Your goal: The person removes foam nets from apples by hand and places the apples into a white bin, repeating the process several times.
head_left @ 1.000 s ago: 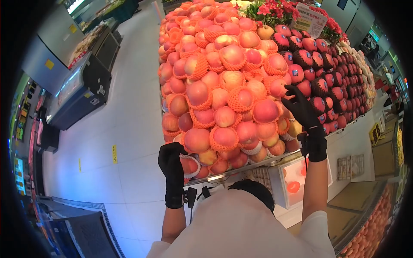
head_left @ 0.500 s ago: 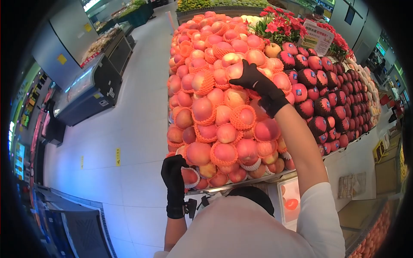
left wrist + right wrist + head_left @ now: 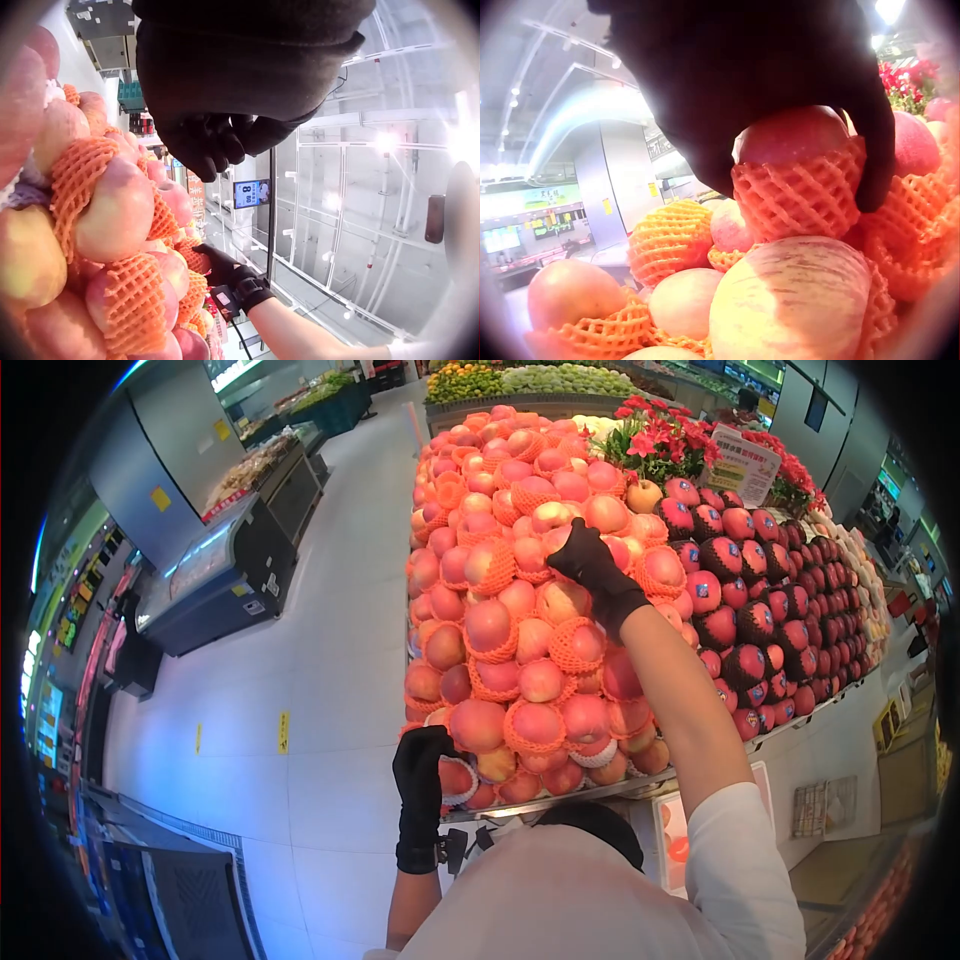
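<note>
Apples, many in orange foam nets, form a large pile (image 3: 487, 625). My black-gloved right hand (image 3: 600, 575) reaches over its upper middle. In the right wrist view that hand (image 3: 757, 67) grips a netted apple (image 3: 799, 191) from above, thumb and fingers on opposite sides; other apples lie around and below it. At the pile's front left corner is my gloved left hand (image 3: 420, 770), beside an apple in a white net (image 3: 456, 780). The left wrist view shows the left hand (image 3: 232, 75) loosely curled, with nothing visible in its fingers.
Dark-netted red apples (image 3: 752, 622) fill the right of the display. Behind them stand red flowers (image 3: 660, 440) and a sign (image 3: 742, 468). A freezer case (image 3: 225, 575) is across the aisle (image 3: 340, 580) on the left. The stand's metal edge (image 3: 560, 801) runs along the front.
My right hand has moved from the pile's right side to its upper middle, and its spread fingers have drawn in. The left hand stays at the corner. The head view has shifted.
</note>
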Tool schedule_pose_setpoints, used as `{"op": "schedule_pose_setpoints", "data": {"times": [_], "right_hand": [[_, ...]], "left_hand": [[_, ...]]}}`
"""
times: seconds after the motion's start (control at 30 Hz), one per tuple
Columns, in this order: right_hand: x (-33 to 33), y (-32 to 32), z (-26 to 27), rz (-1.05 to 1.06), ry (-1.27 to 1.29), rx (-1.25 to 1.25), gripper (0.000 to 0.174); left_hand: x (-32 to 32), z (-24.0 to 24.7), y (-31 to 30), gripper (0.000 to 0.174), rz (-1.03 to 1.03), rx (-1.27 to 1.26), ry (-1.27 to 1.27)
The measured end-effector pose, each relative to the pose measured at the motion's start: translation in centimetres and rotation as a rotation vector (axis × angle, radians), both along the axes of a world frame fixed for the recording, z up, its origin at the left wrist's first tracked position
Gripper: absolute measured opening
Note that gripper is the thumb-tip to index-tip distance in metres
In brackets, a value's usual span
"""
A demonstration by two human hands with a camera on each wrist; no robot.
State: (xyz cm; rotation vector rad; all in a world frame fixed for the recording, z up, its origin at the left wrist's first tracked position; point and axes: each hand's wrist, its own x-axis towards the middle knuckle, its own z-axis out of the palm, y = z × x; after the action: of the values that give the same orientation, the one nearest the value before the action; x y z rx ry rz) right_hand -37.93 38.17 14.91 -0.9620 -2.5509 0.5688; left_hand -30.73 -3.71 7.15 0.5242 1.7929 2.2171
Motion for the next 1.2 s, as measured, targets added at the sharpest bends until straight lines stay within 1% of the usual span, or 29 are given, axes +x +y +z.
{"op": "schedule_pose_setpoints", "data": {"times": [0.1, 0.2, 0.23, 0.27, 0.33, 0.37, 0.43, 0.47, 0.53, 0.57, 0.6, 0.63, 0.67, 0.73, 0.77, 0.8, 0.9, 1.0, 1.1, 1.2], "right_hand": [[0.5, 0.9, -0.1, 0.037, 0.089, -0.02, 0.067], [2.2, 1.1, 0.3, 0.065, 0.183, 0.022, 0.062], [3.1, 0.9, 0.4, 0.054, 0.225, 0.057, 0.058], [4.5, 0.2, 1.5, 0.113, 0.229, 0.019, 0.062], [7.7, -1.6, 3.7, 0.234, 0.237, -0.056, 0.072], [9.3, -2.8, 3.8, 0.268, 0.331, -0.061, 0.071], [12.6, -5.7, 3.4, 0.334, 0.527, -0.065, 0.069], [14.1, -7.2, 3.1, 0.339, 0.57, -0.127, 0.07], [16.6, -10.8, 2.5, 0.345, 0.659, -0.255, 0.072], [18.3, -13.0, 3.2, 0.416, 0.709, -0.408, 0.073], [19.1, -14.4, 2.6, 0.394, 0.707, -0.42, 0.075], [19.9, -15.9, 2.1, 0.371, 0.706, -0.432, 0.076], [20.2, -16.9, 1.2, 0.326, 0.569, -0.225, 0.075], [21.5, -19.5, 1.1, 0.329, 0.539, -0.324, 0.073], [21.7, -20.0, 0.6, 0.365, 0.574, -0.301, 0.07], [22.0, -20.6, 0.1, 0.401, 0.608, -0.278, 0.067], [22.1, -21.9, 0.5, 0.415, 0.549, -0.142, 0.06], [22.9, -21.9, 0.0, 0.41, 0.542, -0.121, 0.065], [24.1, -22.1, -0.4, 0.331, 0.512, -0.266, 0.073], [24.8, -21.1, -1.6, 0.264, 0.579, -0.599, 0.081]], "left_hand": [[0.3, 1.1, -0.2, 0.013, -0.014, -0.02, 0.027], [0.1, 1.1, -0.7, 0.012, -0.039, -0.016, 0.016], [0.0, 0.9, -0.8, 0.012, -0.055, -0.007, 0.019], [-0.2, 0.6, -0.9, 0.011, -0.072, 0.003, 0.024], [-1.0, -1.0, -0.9, 0.015, -0.127, -0.063, 0.148], [-1.3, -1.5, -0.9, 0.017, -0.153, -0.095, 0.21], [-0.6, 0.3, -0.2, 0.022, -0.247, 0.03, -0.031], [-0.4, 1.0, 0.4, 0.024, -0.297, 0.088, -0.151], [-1.0, 1.1, 1.2, 0.03, -0.439, 0.071, -0.071], [-1.1, 1.1, 2.1, 0.032, -0.493, 0.078, -0.012], [-0.9, 1.1, 3.0, 0.034, -0.545, 0.084, 0.045], [0.0, 2.1, 3.9, 0.042, -0.635, 0.249, -0.24], [0.5, 3.0, 4.6, 0.044, -0.68, 0.25, -0.253], [1.7, 4.1, 5.8, 0.048, -0.762, 0.253, -0.297], [2.3, 3.9, 6.1, 0.05, -0.762, 0.203, -0.289], [2.7, 3.8, 6.4, 0.048, -0.759, 0.173, -0.276], [3.0, 3.1, 7.4, 0.042, -0.768, 0.074, -0.215], [3.0, 2.0, 8.0, 0.037, -0.776, -0.029, -0.155], [2.9, 1.3, 8.6, 0.046, -0.785, -0.013, -0.162], [3.5, 2.3, 8.6, 0.045, -0.755, 0.124, -0.273]]}}
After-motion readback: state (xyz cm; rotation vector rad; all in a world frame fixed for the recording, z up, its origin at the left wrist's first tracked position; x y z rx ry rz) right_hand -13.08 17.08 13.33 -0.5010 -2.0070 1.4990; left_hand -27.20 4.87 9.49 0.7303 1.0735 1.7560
